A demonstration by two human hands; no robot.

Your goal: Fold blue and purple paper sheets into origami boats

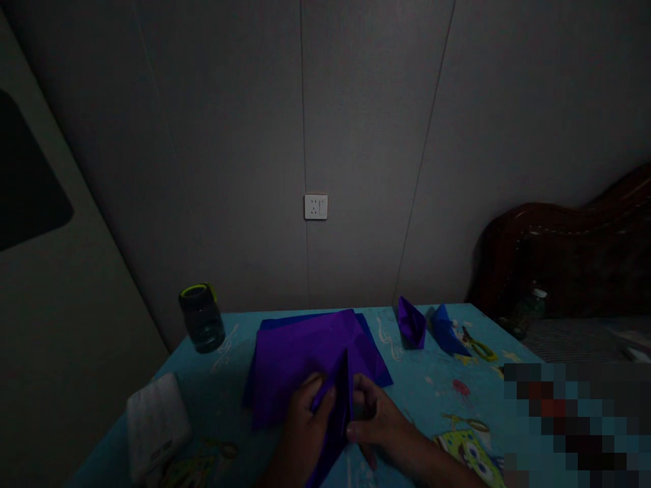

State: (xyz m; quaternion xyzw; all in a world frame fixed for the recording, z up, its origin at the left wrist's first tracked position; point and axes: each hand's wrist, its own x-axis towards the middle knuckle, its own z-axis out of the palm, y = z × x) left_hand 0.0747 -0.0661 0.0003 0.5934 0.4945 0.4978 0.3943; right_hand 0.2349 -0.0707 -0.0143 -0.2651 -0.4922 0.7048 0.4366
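Note:
A folded piece of purple paper (344,396) stands on edge between my two hands, its layers parted at the top. My left hand (306,423) pinches its left side between thumb and fingers. On the other side, my right hand (380,419) grips the right layer, thumb toward me and fingers curled. Behind and partly under the hands lie purple paper sheets (292,362), with blue paper (379,359) showing along their edges. Farther back on the right stand a purple folded-paper boat (411,324) and a blue folded-paper boat (446,332).
The table has a blue cartoon-print cover (427,400). A dark bottle (202,318) stands at the back left, and a white soft pack (156,423) lies at the front left. Yellow-green looped handles, apparently scissors (481,347), lie beside the blue boat. A wall socket (316,207) is behind.

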